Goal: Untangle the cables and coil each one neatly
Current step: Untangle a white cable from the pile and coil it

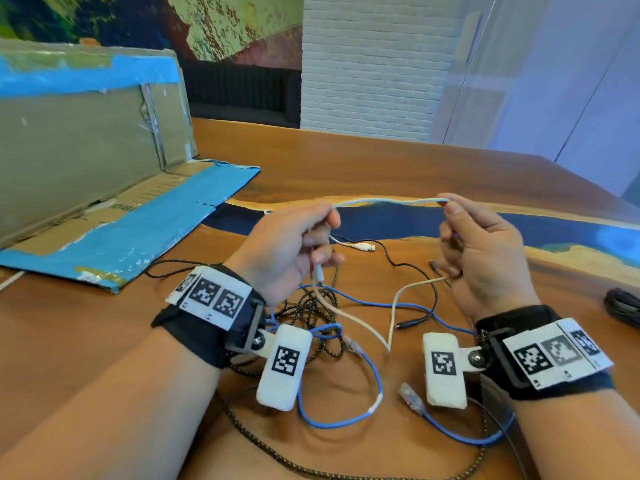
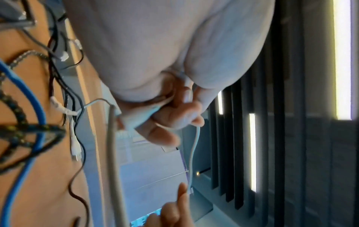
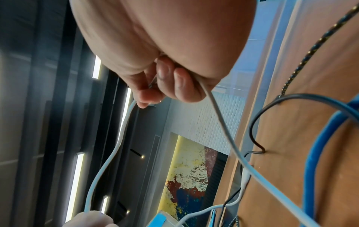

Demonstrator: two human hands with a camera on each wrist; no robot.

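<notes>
A white cable [image 1: 388, 201] stretches in the air between both hands above the wooden table [image 1: 363, 161]. My left hand [image 1: 294, 244] pinches one end of that span, and the cable [image 2: 191, 155] runs on down from its curled fingers. My right hand [image 1: 485, 251] pinches the other end [image 3: 108, 159], with the rest trailing from its palm to the table in a sagging loop [image 1: 393, 317]. Beneath the hands lies a tangle: a blue network cable [image 1: 375, 379], a black-and-yellow braided cable [image 1: 311, 306], a thin black cable [image 1: 412, 268] and another white USB cable [image 1: 360, 244].
A folded cardboard box with blue tape [image 1: 114, 188] stands at the left, its flap lying on the table. A dark coiled cable [image 1: 623, 306] sits at the right edge. A blue resin strip [image 1: 398, 223] crosses the tabletop behind the hands.
</notes>
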